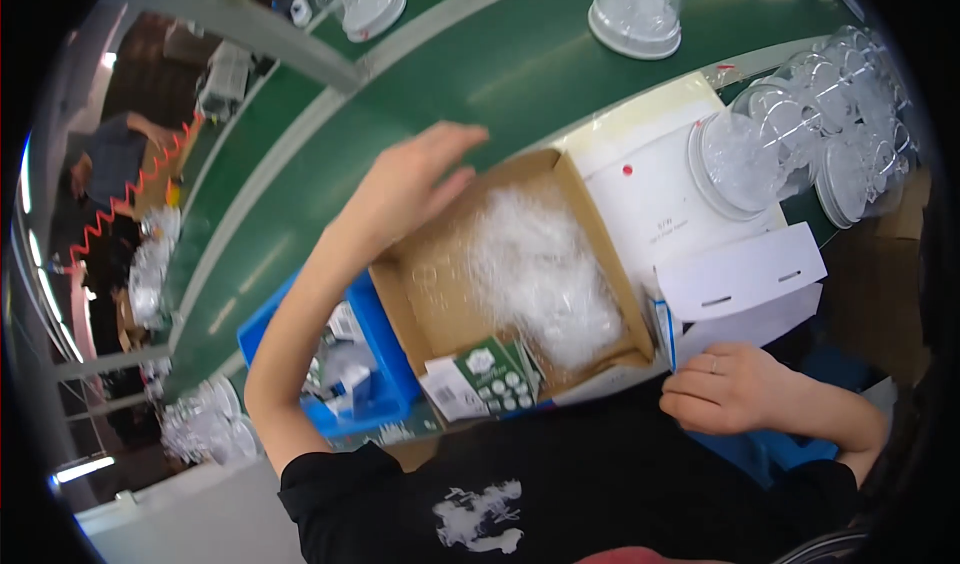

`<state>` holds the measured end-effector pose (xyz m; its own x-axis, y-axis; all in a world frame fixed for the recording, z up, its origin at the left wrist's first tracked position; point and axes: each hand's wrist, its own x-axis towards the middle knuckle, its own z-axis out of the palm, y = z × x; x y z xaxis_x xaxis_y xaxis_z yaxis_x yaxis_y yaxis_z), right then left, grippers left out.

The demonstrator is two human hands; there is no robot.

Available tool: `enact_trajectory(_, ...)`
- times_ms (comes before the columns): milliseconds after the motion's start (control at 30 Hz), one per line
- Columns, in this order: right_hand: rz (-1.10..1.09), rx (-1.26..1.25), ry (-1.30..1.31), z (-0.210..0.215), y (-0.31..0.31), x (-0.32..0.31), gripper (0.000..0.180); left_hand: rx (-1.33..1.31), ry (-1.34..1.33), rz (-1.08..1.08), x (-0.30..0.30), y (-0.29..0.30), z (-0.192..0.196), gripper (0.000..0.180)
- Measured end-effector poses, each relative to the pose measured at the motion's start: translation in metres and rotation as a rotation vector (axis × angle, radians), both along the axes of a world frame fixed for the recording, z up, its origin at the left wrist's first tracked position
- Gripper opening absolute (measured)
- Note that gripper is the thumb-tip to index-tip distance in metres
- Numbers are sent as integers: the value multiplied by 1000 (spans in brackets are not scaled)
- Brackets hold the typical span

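My left hand [425,179] reaches over the far left edge of an open cardboard box [425,309], its fingers stretched out and holding nothing. Inside the box lies a heap of clear plastic pieces [545,279], too tangled to tell apart. Green and white printed cards [485,379] lie at the box's near edge. My right hand [725,389] is curled closed at the near right, beside a white carton [740,284] with raised flaps and a thin blue-edged side. Whatever its fingers may hold is hidden.
A blue bin [400,369] with small packets stands left of the box. White sheets [650,199] lie to its right, with several clear domed containers on white bases [740,164] beyond. Another dome [635,14] sits on the green conveyor [480,54]. A person [120,164] is far left.
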<state>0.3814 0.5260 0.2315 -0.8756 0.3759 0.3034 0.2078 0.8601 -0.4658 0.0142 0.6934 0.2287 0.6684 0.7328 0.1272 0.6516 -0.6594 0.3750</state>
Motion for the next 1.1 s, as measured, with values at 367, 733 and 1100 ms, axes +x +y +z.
enact_trajectory(367, -63, 130, -367, -3, 18, -122, 21, -332, -172, 314, -17, -159, -33, 30)
enact_trajectory(733, -426, 41, -467, -68, 66, -174, 21, -715, -139, -60, -19, -144, -31, 31)
enact_trajectory(1100, -419, -153, -173, -69, 86, -171, 12, -885, -333, 1, -31, -148, -48, 19)
